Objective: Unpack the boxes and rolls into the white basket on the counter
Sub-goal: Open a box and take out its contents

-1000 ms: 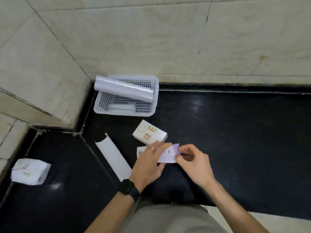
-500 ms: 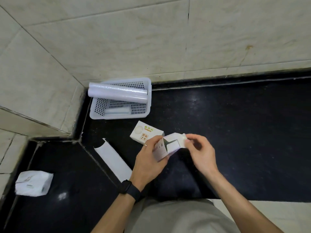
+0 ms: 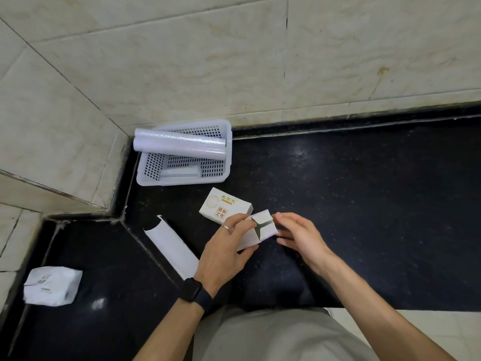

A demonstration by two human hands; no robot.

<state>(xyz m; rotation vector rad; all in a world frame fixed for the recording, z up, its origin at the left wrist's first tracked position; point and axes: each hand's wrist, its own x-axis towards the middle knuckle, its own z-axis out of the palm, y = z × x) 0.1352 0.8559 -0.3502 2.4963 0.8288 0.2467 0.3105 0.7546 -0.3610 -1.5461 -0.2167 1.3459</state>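
My left hand [image 3: 226, 252] grips a small white box [image 3: 261, 229] above the black counter, its end flaps facing me and slightly parted. My right hand [image 3: 299, 237] is at the box's right end, fingers spread, fingertips touching the flap edge. A second white box with green and orange print [image 3: 225, 207] lies on the counter just behind. The white perforated basket [image 3: 229, 142] sits in the back corner with a white roll [image 3: 179, 147] resting across its rim and a flat white packet [image 3: 179, 173] inside.
An empty white tube sleeve [image 3: 171, 247] lies on the counter left of my left hand. A crumpled white bag [image 3: 52, 285] sits on the lower counter at far left. Tiled walls close the back and left. Black counter stretches to the right.
The box has been lifted off the counter and turned so its end faces me. The flaps that stood open half a second ago now lie nearly flat. My right hand's fingers have spread.
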